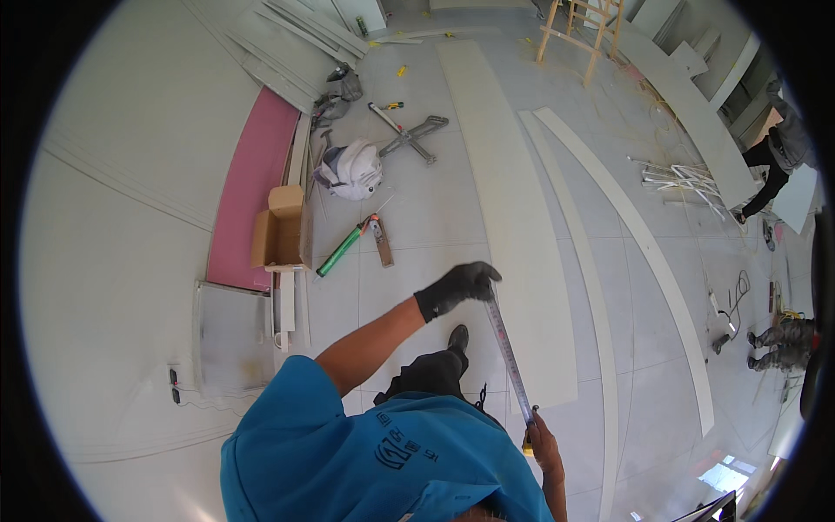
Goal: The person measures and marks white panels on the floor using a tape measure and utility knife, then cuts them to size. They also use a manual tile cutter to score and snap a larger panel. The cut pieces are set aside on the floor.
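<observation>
Here the person stands on a pale tiled floor (417,217) and stretches a tape measure blade (508,357) between both hands. The left hand (458,285), in a dark glove, has its fingers (484,273) curled shut over the far end of the blade, which comes out from under the gloved fingertips and runs down toward the body. The right hand (544,442) is bare and closed round the near end; a bit of yellow, seemingly the tape's case, shows just under that fist, though most of it is hidden. The blade runs in a straight slant between the two hands, held above the floor and crossing the left edge of a long white panel (513,217) that lies flat on the tiles.

Beside that panel lie two narrower white strips (644,252), curving with the lens. To the left sit an open cardboard box (280,230), a green caulking gun (348,245), a white bag (352,170) and a pink board (252,187) against the wall. Another person (778,157) bends over at the far right.
</observation>
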`<state>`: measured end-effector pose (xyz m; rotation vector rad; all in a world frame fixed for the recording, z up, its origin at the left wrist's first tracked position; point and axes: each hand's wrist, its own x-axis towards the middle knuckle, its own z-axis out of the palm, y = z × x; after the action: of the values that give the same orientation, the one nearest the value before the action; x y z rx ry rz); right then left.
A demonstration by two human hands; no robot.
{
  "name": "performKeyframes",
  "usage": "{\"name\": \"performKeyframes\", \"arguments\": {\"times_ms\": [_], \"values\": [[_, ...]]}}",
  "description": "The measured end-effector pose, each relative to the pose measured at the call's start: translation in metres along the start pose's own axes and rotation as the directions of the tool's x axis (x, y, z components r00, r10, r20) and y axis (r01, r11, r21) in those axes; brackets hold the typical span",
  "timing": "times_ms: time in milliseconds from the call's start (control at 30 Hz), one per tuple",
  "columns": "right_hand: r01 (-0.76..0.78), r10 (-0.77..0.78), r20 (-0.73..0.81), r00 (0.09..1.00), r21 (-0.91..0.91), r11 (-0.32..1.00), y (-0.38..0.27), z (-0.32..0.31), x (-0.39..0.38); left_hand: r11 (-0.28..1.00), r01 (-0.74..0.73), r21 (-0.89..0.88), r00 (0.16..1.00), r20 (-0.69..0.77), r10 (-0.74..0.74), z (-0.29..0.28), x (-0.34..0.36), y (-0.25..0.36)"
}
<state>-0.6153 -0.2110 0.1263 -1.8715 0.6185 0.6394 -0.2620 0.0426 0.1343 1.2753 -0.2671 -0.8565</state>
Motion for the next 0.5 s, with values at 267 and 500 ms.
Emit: {"name": "performKeyframes", "arguments": {"times_ms": [267,500], "values": [[-0.431,0.423,0.091,0.902,0.252,0.866,0.087,-0.041,-0.095,0.8,-0.497,-0.336,0.803,-0.527,0.278,-0.269,0.18,0.151],[-0.049,0.043,0.047,0.998,0.145,0.988,-0.096,-0.064,0.105,0.821,-0.038,-0.57,0.967,-0.228,-0.114,-0.1,0.228,0.006]]}}
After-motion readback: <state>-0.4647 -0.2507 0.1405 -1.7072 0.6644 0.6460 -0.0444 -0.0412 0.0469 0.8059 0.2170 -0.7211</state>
